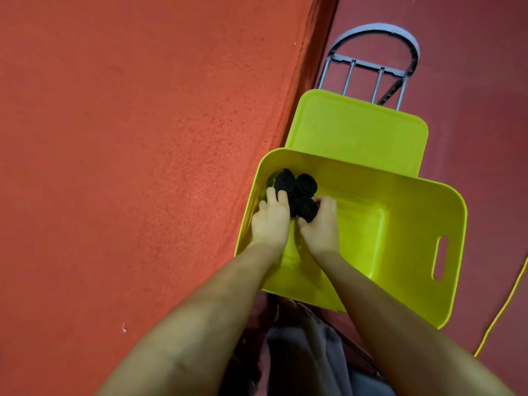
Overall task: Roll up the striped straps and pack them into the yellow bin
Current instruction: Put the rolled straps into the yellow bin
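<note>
**Both hands set among rolled straps in the yellow bin**

Nearest the camera, two bare forearms are seen reaching up from the bottom edge, with grey fabric (308, 347) between them at 6 o'clock. To the far left, an orange-red textured cloth surface (128, 138) fills the picture from 7 o'clock round to 12 o'clock.

Moving rightward, the left hand (270, 218) is seen inside the yellow bin (414, 224), its fingers bent forward and pressed against the dark rolled straps (297, 190) from their 8 o'clock side. Whether anything is actually clasped by this hand cannot be told. The rolls are gathered in the bin's corner at 11 o'clock, touching each other; stripes cannot be made out on them, as they read almost black.

Just to the right, the right hand (321, 224) is curled round the nearest roll, which is held from its 4 o'clock side with the fingers wrapped over its top. The two hands are close together, nearly touching at the thumbs.

A slot handle is cut into the bin's right wall at 3 o'clock. Beyond the bin, at 12 o'clock, a second yellow piece (357, 132) is partly covered by its rim. A grey metal frame (371, 70) is seen further up at 1 o'clock. On the dark red floor (485, 95) at the far right, a yellow cord (503, 310) is laid toward 4 o'clock.
</note>
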`<state>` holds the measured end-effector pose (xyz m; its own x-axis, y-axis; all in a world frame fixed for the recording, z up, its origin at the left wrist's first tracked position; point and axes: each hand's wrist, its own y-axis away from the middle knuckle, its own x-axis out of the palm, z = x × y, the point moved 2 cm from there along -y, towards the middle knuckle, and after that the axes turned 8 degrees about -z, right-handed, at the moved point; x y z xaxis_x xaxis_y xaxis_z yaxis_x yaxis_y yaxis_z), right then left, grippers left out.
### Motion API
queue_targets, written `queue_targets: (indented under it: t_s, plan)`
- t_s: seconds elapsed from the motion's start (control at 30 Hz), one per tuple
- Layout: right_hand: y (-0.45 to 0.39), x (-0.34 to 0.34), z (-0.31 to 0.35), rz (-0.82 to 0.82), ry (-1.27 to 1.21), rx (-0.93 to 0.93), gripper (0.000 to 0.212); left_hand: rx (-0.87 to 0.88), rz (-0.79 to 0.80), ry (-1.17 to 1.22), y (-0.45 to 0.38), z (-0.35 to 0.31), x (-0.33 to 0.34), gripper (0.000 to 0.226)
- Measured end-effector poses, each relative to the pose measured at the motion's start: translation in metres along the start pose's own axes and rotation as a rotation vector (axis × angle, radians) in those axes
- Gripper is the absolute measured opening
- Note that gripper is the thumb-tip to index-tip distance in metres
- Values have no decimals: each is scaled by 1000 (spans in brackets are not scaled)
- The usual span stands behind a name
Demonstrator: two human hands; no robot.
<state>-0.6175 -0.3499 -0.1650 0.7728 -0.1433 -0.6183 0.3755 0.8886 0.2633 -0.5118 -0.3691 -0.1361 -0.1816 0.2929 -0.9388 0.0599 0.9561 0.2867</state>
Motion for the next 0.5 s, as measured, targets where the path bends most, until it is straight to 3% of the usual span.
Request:
queue_targets:
  t_s: [0.13,0.37,0.5]
  plan:
    - [-4,8,-3,-15,25,-4,39,-101,-34,128,-2,1,4,43]
    - [-4,8,-6,-82,268,-70,45,-80,-9,181,-3,5,4,42]
    - [-1,10,-4,-33,118,-61,52,-56,13,225,1,7,2,48]
